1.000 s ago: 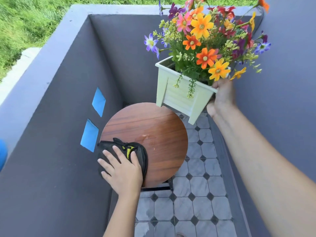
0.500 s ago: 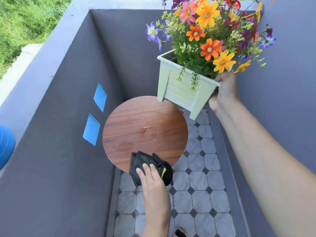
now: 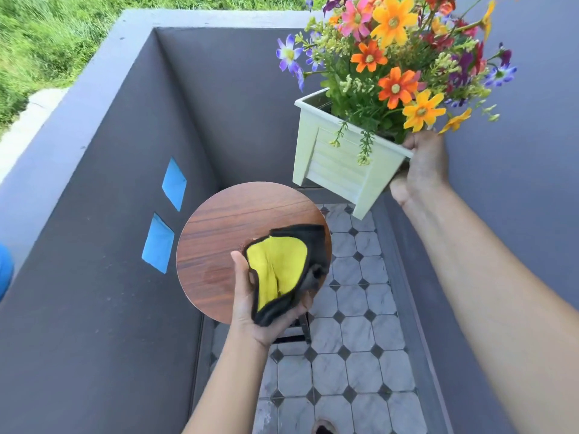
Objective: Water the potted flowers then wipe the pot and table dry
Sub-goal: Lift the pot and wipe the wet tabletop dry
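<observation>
Above the round table, my right hand grips the pot by its rim, tilted, clear of the wood; my left hand, palm up, cups the cloth; I'd wipe the pot's underside, then the damp patch at the near left.

Pale square pot of mixed flowers was held tilted in the air at 1 o'clock of the round wooden table; black-and-yellow cloth was bunched, lifted over the table's 4 o'clock edge.
</observation>
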`<state>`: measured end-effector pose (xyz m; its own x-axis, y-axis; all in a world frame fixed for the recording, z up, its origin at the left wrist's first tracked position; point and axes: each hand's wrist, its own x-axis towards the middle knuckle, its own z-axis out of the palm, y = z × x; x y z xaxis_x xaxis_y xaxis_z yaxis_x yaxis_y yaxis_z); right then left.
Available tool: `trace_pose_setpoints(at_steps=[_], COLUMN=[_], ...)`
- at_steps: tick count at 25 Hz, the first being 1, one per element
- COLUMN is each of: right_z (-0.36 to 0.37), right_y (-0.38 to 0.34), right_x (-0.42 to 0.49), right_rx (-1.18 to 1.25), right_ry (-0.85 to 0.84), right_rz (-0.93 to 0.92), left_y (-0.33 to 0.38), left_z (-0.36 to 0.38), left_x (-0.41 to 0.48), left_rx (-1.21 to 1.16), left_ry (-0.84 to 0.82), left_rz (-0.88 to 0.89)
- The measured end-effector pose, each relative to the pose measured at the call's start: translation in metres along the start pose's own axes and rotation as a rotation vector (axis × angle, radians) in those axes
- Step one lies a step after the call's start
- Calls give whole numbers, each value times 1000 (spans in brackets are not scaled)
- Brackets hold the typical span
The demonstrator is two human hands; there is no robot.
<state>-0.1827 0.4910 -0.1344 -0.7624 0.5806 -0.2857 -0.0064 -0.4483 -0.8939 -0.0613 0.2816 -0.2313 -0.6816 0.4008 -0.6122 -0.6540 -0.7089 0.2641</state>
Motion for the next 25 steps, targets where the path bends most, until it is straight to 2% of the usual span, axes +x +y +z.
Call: trace_pose_setpoints(at_steps=[2, 3, 6, 7, 9, 10, 11, 12, 14, 16, 18, 20, 23, 25], right_z=[-1, -1, -3, -3, -3, -4, -3, -3, -2, 0, 1, 0, 0, 0], right_y=[-1, -1, 0, 0, 1, 2, 3, 4, 5, 6, 8, 8, 6, 5], right_x=[0, 0, 0, 1, 3, 4, 4, 3, 4, 3, 1, 2, 4, 5], right_rx=[17, 29, 22, 15, -1, -8, -13, -6, 23, 31, 24, 1, -32, -5], right_ry=[9, 14, 17, 19, 21, 24, 28, 31, 32, 27, 32, 29, 29, 34], right_rz=[-9, -11, -8, -4, -4, -4, 0, 2, -3, -9, -7, 1, 6, 0], left_y=[9, 11, 19, 21, 30, 34, 36, 34, 21, -2, -15, -18, -16, 3], left_z=[0, 3, 11, 9, -4, -10, -14, -13, -8, -14, -28, -41, -57, -61], left_x=[3, 5, 24, 30, 39, 39, 37, 33, 31, 36, 44, 45, 37, 38], left_rx=[-45, 8, 313, 524, 1255, 1638, 1837, 1885, 1835, 2092, 2308, 2433, 2547, 2568], left_ry=[-99, -100, 130, 244, 550, 706, 806, 839, 807, 759, 704, 570, 280, 204], left_rz=[57, 61, 78, 157, 360, 399, 403, 401, 428, 493, 691, 862, 1137, 1173])
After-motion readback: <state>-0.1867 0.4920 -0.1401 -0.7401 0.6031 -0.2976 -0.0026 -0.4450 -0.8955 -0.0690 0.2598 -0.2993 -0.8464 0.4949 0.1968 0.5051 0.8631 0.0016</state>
